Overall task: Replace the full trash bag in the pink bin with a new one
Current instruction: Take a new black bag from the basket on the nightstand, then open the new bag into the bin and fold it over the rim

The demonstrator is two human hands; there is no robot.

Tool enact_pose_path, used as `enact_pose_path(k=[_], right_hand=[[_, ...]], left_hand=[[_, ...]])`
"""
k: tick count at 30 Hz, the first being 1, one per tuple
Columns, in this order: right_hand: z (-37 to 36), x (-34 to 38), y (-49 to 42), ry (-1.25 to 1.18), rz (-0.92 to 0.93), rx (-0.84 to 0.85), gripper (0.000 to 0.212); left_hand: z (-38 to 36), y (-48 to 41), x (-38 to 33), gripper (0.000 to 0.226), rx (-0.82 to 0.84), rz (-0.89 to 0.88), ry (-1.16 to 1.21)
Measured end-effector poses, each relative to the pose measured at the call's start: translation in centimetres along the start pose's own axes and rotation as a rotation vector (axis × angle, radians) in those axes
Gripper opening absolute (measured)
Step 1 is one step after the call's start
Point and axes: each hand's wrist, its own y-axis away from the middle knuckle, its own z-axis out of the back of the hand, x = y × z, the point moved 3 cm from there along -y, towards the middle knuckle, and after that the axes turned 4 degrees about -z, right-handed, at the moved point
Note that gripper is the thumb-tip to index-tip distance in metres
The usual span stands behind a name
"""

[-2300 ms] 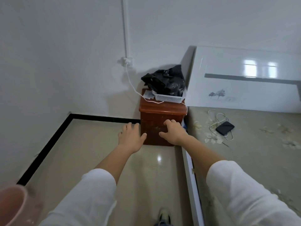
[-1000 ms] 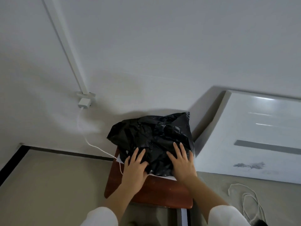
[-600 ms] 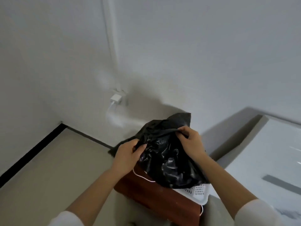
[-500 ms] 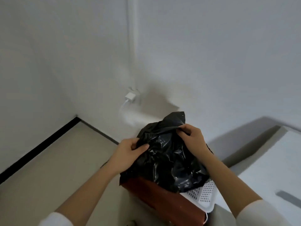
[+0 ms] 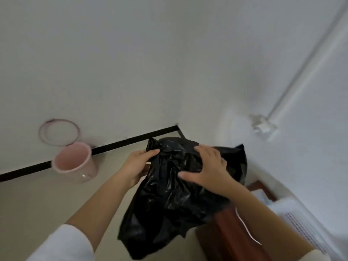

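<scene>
Since the earlier frames the black bag (image 5: 175, 194) has come off the white basket (image 5: 301, 221) on the wooden cabinet (image 5: 231, 234), and the view has swung left. Head view: left hand (image 5: 135, 166) pinches the bag's upper edge in closed fingers; right hand (image 5: 209, 172) lies spread against its crumpled side. The pink bin (image 5: 75, 164) stands open, apparently unlined, near the wall, well apart. Step judged: carrying the new liner. Next: find its mouth, spread it.
</scene>
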Motion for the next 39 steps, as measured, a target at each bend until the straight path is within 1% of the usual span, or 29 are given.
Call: enact_pose_path(k=[1, 2, 3, 4, 6, 7, 9, 11, 15, 16, 17, 18, 19, 20, 21, 22, 24, 25, 26, 29, 32, 35, 37, 39], right_hand=[[-2.2, 1.9, -0.9, 0.086, 0.014, 0.056, 0.1], [-4.2, 3.5, -2.0, 0.144, 0.015, 0.076, 0.098], [-6.0, 5.2, -3.3, 0.171, 0.015, 0.066, 0.088], [-7.6, 7.0, -4.6, 0.16, 0.018, 0.028, 0.07], [-10.3, 11.1, -7.0, 0.041, 0.037, -0.075, 0.026], [-11.7, 13.0, -8.2, -0.038, 0.035, -0.066, 0.014], [-14.7, 17.9, -10.4, -0.176, 0.018, 0.008, 0.018], [-16.6, 21.0, -12.1, -0.24, 0.01, 0.067, 0.018], [-20.8, 29.8, -13.6, -0.292, 0.059, 0.146, 0.061], [-21.5, 32.0, -13.6, -0.353, 0.082, 0.19, 0.069], [-22.4, 33.8, -13.9, -0.465, 0.127, 0.256, 0.073], [-23.3, 35.7, -13.9, -0.567, 0.148, 0.361, 0.071], [-24.4, 37.1, -14.4, -0.586, 0.169, 0.459, 0.069], [-25.8, 38.1, -15.2, -0.538, 0.196, 0.506, 0.071], [-27.4, 38.9, -16.5, -0.472, 0.217, 0.499, 0.072], [-28.7, 39.5, -18.2, -0.432, 0.214, 0.456, 0.064], [-31.2, 40.8, -22.5, -0.475, 0.152, 0.418, 0.028], [-32.4, 41.3, -24.6, -0.502, 0.093, 0.417, 0.015], [-33.5, 42.0, -26.8, -0.521, 0.04, 0.424, 0.009], [-37.4, 44.5, -33.2, -0.574, -0.026, 0.453, 0.015], [-42.1, 46.6, -39.6, -0.638, -0.148, 0.542, 0.019], [-46.0, 48.5, -44.1, -0.642, -0.205, 0.605, 0.015], [-48.4, 49.4, -47.1, -0.617, -0.225, 0.592, 0.02], [-51.0, 49.8, -49.7, -0.574, -0.229, 0.598, 0.022]], left_hand=[[2.4, -0.1, -0.3, 0.01, -0.027, -0.011, 0.027], [4.7, -0.1, -0.4, 0.009, -0.042, -0.02, 0.038], [7.1, -0.1, -0.7, 0.01, -0.047, -0.029, 0.045], [9.5, 0.1, -1.0, 0.011, -0.055, -0.035, 0.045], [14.5, 0.7, -1.6, 0.016, -0.082, -0.056, 0.033], [17.1, 1.0, -1.7, 0.019, -0.109, -0.066, 0.031], [23.1, 1.5, -1.8, 0.028, -0.181, -0.084, 0.014], [27.0, 1.7, -1.8, 0.036, -0.244, -0.069, 0.011], [35.4, 0.9, -2.2, 0.029, -0.329, -0.082, 0.205], [37.1, 0.3, -2.4, 0.03, -0.354, -0.085, 0.267], [38.6, -0.4, -2.6, 0.03, -0.377, -0.084, 0.321], [39.9, -1.3, -2.9, 0.03, -0.397, -0.077, 0.365], [41.1, -2.3, -3.0, 0.029, -0.41, -0.068, 0.404], [42.1, -3.3, -3.2, 0.027, -0.413, -0.058, 0.425], [43.2, -4.5, -3.4, 0.025, -0.414, -0.049, 0.429], [44.2, -5.7, -3.6, 0.026, -0.416, -0.04, 0.416], [46.7, -8.3, -4.0, 0.032, -0.429, -0.022, 0.363], [48.2, -9.7, -4.0, 0.034, -0.441, -0.017, 0.329], [49.8, -11.0, -4.0, 0.033, -0.46, -0.011, 0.296], [55.0, -16.0, -2.8, 0.022, -0.518, 0.013, 0.192], [59.6, -21.7, -1.4, 0.02, -0.521, 0.08, 0.221], [63.3, -26.8, 0.1, 0.031, -0.562, 0.175, 0.319], [65.8, -30.1, 1.3, 0.037, -0.624, 0.219, 0.335], [67.8, -32.8, 2.9, 0.038, -0.673, 0.284, 0.375]])
